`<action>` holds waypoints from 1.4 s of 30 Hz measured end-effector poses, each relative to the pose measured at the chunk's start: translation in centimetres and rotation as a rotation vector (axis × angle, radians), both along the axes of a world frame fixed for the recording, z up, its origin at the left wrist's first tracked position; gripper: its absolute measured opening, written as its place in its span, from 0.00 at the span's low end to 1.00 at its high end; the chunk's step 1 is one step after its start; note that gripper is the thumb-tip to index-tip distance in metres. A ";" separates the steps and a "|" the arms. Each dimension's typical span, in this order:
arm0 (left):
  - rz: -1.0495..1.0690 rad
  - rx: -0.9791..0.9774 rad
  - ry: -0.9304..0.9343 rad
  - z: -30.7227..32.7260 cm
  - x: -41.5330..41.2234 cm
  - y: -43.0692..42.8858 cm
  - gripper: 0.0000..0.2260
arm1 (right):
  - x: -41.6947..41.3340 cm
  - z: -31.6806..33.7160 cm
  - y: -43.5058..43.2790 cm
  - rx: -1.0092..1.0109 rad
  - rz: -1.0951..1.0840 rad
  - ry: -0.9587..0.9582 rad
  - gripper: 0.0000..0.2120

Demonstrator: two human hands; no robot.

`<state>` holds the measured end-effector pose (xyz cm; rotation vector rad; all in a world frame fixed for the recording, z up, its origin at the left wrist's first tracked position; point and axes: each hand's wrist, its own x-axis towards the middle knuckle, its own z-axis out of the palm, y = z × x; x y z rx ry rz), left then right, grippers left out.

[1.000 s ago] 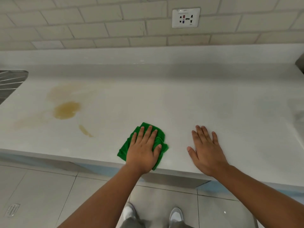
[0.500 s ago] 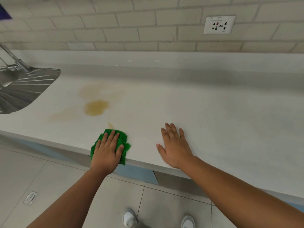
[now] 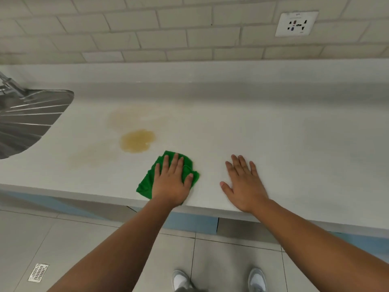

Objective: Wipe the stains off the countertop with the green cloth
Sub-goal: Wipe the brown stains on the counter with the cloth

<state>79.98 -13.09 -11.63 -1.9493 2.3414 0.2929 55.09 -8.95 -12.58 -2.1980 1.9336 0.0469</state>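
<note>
The green cloth point(image 3: 147, 184) lies crumpled near the front edge of the pale countertop point(image 3: 284, 133). My left hand point(image 3: 171, 182) presses flat on top of it, fingers spread, hiding most of the cloth. A yellow-brown stain point(image 3: 137, 141) sits just beyond and left of the cloth, a short gap away. A fainter yellowish patch point(image 3: 124, 118) lies behind it, and a pale smear point(image 3: 88, 154) runs to its left. My right hand point(image 3: 244, 184) rests flat and empty on the counter, to the right of the cloth.
A steel sink drainboard point(image 3: 27, 119) with a faucet point(image 3: 8, 85) is set into the counter at far left. A wall socket point(image 3: 296, 23) sits in the tiled wall at upper right. Below are the floor tiles, a floor drain point(image 3: 38, 272) and my shoes point(image 3: 181, 280).
My left hand has slid the cloth leftward along the front edge to just below the stain. The small streak near the edge no longer shows. My right hand followed leftward.
</note>
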 end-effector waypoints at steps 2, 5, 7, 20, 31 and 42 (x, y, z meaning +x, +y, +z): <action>-0.194 0.001 0.019 -0.1 0.0 1.9 0.32 | 0.1 0.1 0.0 -0.001 0.001 0.017 0.37; -0.425 -0.019 0.064 -0.4 3.7 3.8 0.30 | 0.2 0.1 0.2 -0.011 -0.012 0.000 0.39; -0.446 -0.048 0.075 -0.6 7.6 3.4 0.29 | 0.4 0.2 0.4 -0.004 -0.019 0.000 0.40; -0.215 0.014 0.004 -0.3 1.8 -4.8 0.30 | 0.8 0.3 0.5 -0.017 -0.051 0.019 0.39; -0.621 -0.030 0.049 -0.3 6.9 0.2 0.30 | 0.7 0.2 0.5 -0.035 -0.065 0.002 0.38; -0.223 0.027 -0.038 -0.1 -1.0 -6.4 0.32 | 0.7 0.1 0.5 -0.043 -0.072 0.003 0.35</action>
